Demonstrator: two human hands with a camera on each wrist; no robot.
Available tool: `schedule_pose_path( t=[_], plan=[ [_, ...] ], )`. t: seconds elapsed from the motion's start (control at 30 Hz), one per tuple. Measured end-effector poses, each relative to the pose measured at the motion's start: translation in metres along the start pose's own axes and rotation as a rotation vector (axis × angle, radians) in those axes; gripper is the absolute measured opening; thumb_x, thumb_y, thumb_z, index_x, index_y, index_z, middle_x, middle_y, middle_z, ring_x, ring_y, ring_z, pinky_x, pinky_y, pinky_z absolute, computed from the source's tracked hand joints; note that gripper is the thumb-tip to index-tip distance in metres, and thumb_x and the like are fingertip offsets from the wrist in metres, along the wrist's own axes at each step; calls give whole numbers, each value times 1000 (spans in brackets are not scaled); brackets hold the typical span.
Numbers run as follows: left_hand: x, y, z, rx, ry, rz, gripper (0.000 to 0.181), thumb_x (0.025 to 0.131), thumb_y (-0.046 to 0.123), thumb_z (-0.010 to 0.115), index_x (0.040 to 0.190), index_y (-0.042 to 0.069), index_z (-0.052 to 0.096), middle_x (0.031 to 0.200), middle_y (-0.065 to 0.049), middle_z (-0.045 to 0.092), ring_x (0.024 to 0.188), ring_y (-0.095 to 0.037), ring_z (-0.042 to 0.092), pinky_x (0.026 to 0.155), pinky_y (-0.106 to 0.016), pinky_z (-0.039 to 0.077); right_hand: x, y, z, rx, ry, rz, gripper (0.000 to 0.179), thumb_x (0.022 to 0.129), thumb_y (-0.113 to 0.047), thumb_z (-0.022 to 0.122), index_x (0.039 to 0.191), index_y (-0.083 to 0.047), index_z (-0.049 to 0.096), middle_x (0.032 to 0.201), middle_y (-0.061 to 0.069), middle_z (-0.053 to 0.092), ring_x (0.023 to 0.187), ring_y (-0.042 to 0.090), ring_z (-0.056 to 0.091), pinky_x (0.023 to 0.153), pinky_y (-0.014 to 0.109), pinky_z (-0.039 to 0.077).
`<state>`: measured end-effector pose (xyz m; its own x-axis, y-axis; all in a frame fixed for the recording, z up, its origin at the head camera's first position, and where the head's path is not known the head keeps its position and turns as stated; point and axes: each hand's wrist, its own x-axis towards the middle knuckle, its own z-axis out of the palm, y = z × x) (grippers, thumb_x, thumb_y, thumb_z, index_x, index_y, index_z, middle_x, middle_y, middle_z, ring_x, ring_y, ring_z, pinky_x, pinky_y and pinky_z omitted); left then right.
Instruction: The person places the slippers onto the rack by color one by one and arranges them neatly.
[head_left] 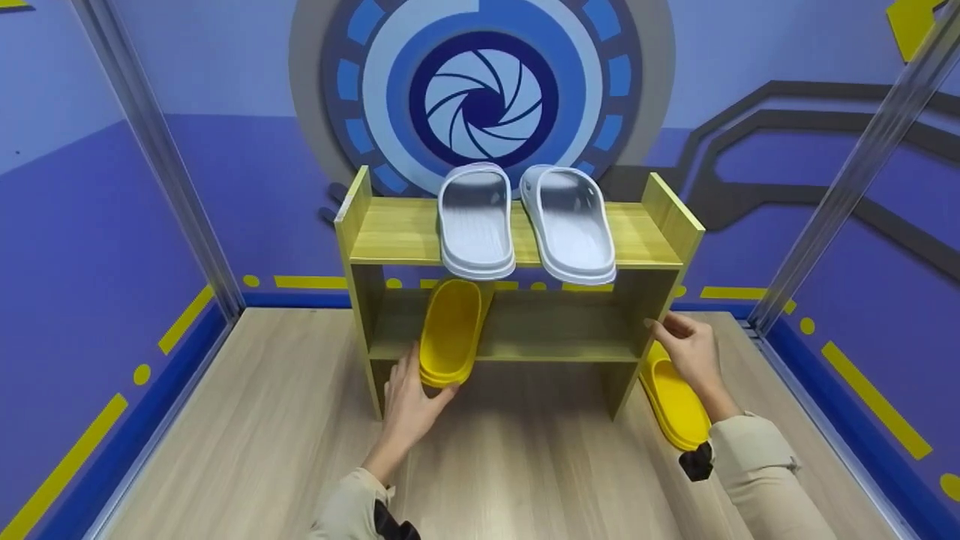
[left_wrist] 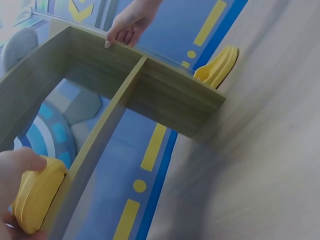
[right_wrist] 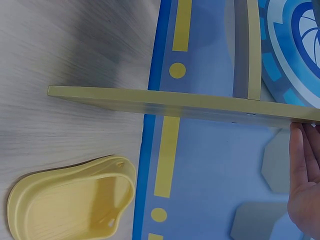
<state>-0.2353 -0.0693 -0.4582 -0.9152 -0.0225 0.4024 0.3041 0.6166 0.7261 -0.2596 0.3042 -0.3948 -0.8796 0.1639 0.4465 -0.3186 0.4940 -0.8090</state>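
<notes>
My left hand [head_left: 411, 405] grips a yellow slipper [head_left: 450, 330] by its heel end, thumb on one side and fingers on the other. The slipper's toe points into the middle level of a wooden shoe rack [head_left: 559, 330], left of centre. In the left wrist view, that slipper [left_wrist: 37, 195] is right at the shelf edge. My right hand [head_left: 694, 352] holds the front edge of the rack's right side panel, with the thumb at the edge and fingers [right_wrist: 298, 155] against its outer face. A second yellow slipper [head_left: 679, 405] lies on the floor below this hand, outside the rack.
Two light grey slippers, a left one [head_left: 476, 225] and a right one [head_left: 576, 225], stand on the rack's top shelf, heels slightly past its front edge. Blue-purple panels [head_left: 97, 247] with metal posts [head_left: 161, 150] enclose the wood-look surface [head_left: 277, 420] at back and sides.
</notes>
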Motion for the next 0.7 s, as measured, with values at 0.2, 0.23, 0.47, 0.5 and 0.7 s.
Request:
schedule_pose_path(
  t=[0.2, 0.23, 0.47, 0.5, 0.7],
  plan=[
    [1, 4, 14, -1, 85, -1, 81, 72, 40, 70, 134, 3, 32, 124, -16, 42, 109, -31, 38, 88, -56, 25, 1, 2, 1, 25, 8, -4, 31, 83, -12, 61, 107, 8, 60, 95, 21, 61, 77, 11, 58, 69, 14, 44],
    [2, 4, 16, 5, 100, 3, 81, 72, 41, 69, 134, 3, 32, 123, -16, 43, 109, -31, 38, 87, -56, 26, 1, 2, 1, 29, 10, -6, 30, 83, -12, 61, 106, 8, 60, 95, 22, 61, 77, 11, 59, 68, 14, 44],
    [5, 7, 27, 45, 162, -19, 81, 71, 45, 69, 132, 3, 35, 122, -16, 44, 107, -31, 40, 84, -54, 29, 1, 4, 0, 52, 2, -41, 28, 83, -9, 60, 105, 8, 61, 94, 22, 62, 77, 13, 60, 69, 14, 45],
    [5, 7, 27, 50, 165, -25, 81, 71, 45, 69, 132, 3, 36, 122, -16, 45, 106, -31, 40, 84, -54, 29, 1, 5, 0, 58, 0, -46, 27, 83, -9, 60, 105, 8, 61, 94, 22, 62, 77, 13, 60, 69, 15, 45],
    [7, 7, 29, 50, 175, -15, 80, 70, 45, 69, 131, 3, 37, 120, -16, 46, 106, -31, 41, 83, -53, 30, 5, 18, 0, 70, -17, -41, 30, 83, -14, 61, 106, 6, 61, 95, 20, 62, 79, 9, 59, 71, 15, 44]
  ],
)
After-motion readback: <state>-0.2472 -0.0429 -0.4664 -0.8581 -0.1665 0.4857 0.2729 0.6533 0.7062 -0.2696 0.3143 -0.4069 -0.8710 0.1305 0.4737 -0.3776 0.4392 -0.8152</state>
